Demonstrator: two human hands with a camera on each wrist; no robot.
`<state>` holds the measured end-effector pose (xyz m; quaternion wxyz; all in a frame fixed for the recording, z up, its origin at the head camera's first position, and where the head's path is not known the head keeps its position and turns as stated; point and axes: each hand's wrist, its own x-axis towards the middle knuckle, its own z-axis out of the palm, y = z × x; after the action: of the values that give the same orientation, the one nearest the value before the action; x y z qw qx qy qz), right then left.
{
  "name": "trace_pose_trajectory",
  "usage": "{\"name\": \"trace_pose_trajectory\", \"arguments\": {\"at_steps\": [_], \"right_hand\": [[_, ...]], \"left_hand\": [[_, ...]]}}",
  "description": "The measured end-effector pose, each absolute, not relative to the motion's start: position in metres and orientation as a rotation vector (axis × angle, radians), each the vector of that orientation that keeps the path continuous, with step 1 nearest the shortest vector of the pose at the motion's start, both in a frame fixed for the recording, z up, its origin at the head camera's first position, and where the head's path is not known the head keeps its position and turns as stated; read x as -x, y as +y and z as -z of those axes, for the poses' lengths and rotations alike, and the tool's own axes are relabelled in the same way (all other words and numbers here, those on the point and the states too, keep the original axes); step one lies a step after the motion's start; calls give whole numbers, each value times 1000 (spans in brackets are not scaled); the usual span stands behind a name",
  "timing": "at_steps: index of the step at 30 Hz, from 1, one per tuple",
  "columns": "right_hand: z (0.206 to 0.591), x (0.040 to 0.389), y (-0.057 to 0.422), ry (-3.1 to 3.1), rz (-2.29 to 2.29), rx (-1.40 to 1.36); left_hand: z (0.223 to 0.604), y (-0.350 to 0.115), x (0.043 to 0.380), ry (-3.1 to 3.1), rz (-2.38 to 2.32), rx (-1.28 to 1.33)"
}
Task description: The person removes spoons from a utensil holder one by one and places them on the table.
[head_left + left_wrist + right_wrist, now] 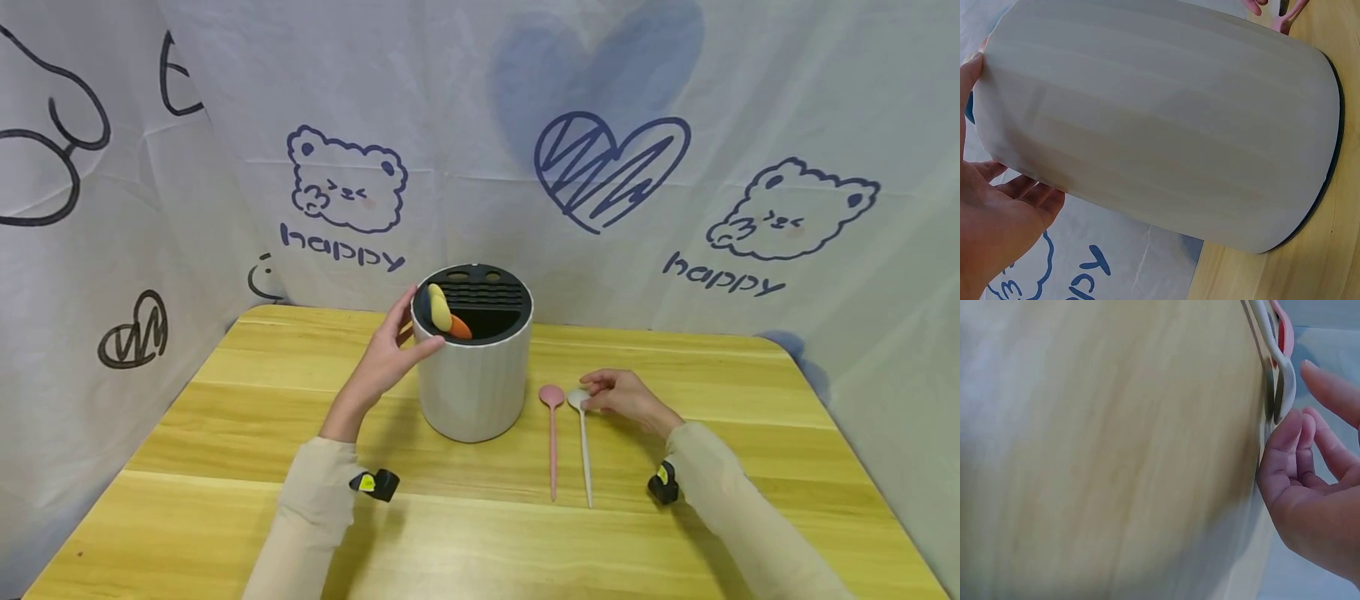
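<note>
A white, ribbed utensil holder [472, 392] with a black slotted top stands on the table. My left hand [390, 346] grips its upper left side, the thumb on the front and the fingers round the left; the left wrist view shows this hand [1007, 212] against the wall. A yellow piece [439, 308] and an orange piece [461, 327] poke from its opening; their lower parts are hidden. My right hand [626, 396] is at the bowl of a white spoon [585, 450]. In the right wrist view its thumb stands apart from the spoon bowl [1286, 394], fingertips close beside it.
A pink spoon [552, 442] lies left of the white one, handle toward me. The wooden table [480, 542] reaches back to a white cloth [472, 108] with drawn bears and hearts. Another cloth hangs at the left.
</note>
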<state>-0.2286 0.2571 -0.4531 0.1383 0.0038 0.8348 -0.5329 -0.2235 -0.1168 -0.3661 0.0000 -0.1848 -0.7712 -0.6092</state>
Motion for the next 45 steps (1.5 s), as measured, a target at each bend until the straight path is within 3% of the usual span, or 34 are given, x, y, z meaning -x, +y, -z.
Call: {"name": "trace_pose_trajectory", "arguments": {"at_steps": [10, 27, 45], "right_hand": [[413, 217, 259, 2528, 1802, 40], [326, 189, 206, 2600, 1687, 421], [285, 195, 136, 2419, 1797, 439]], "left_hand": [[365, -113, 221, -2424, 1908, 579], [364, -114, 223, -2422, 1901, 577], [365, -115, 223, -2420, 1903, 594]]}}
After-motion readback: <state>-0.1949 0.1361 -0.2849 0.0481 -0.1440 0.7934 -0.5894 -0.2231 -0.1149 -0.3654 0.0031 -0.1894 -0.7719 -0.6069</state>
